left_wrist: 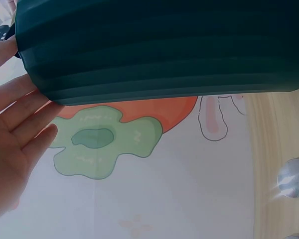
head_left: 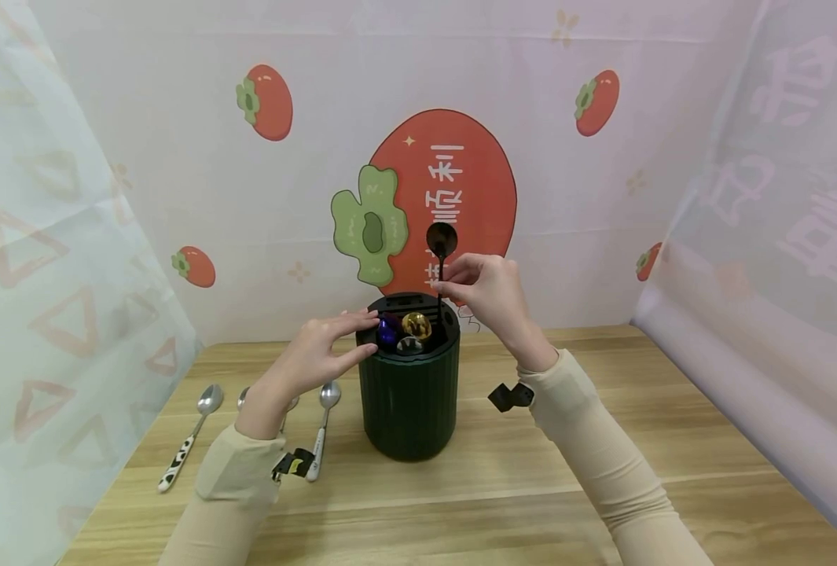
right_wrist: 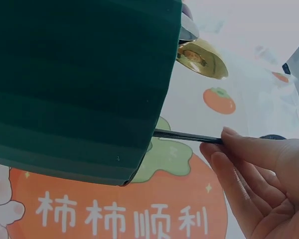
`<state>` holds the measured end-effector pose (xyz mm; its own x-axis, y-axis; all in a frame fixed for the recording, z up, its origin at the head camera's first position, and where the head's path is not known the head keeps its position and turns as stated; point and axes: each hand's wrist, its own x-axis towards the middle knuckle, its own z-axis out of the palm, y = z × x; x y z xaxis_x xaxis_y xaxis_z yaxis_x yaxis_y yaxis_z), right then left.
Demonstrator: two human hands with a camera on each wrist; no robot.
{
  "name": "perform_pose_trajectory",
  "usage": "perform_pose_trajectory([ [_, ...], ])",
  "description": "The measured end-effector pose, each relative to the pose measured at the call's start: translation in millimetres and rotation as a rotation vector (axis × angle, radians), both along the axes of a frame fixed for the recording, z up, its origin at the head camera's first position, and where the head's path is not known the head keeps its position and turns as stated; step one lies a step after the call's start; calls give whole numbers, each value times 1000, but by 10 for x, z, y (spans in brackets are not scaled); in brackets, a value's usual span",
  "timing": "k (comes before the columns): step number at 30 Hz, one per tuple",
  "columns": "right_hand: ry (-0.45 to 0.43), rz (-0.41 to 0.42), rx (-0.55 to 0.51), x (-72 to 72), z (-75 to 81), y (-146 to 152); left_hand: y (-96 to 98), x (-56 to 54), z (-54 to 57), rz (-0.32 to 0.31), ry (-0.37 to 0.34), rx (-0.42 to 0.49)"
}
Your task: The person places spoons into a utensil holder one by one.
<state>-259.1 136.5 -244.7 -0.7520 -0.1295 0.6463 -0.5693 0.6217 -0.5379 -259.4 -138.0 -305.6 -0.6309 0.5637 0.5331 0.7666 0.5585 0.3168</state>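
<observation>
Currently | black spoon (head_left: 442,239) is pinched by its handle in right hand (head_left: 490,292), bowl up, at green holder's (head_left: 409,409) two o'clock | rim is touched at nine by left hand (head_left: 322,346), fingers spread | handle is best kept upright, clear of gold spoon (head_left: 416,325)

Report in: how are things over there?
Right fingers pinch black spoon. Left fingers at rim of green holder. Spoon bowl-up, partly inside holder. Nothing visibly blocking it.
</observation>
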Motion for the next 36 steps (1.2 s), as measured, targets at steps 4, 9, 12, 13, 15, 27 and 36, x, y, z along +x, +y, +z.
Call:
perform_pose_trajectory([
  [4,-38,6,17,8,10,12,-6,-5,-5,5,-5,-4],
  [9,-87,12,55,9,0,18,-11,-8,-7,13,-18,-11],
  [12,-109,20,64,-1,-17,14,-11,-12,-12,15,-22,-12],
  [13,-113,23,66,-5,-24,14,-11,-12,-13,14,-22,-12],
  [15,-113,29,64,-16,-37,14,-10,-12,-15,12,-23,-10],
  [27,-128,34,84,-61,-94,24,-13,-10,-19,9,-18,-4],
  [36,-176,38,101,-55,-103,7,-17,-13,-27,25,-27,-6],
])
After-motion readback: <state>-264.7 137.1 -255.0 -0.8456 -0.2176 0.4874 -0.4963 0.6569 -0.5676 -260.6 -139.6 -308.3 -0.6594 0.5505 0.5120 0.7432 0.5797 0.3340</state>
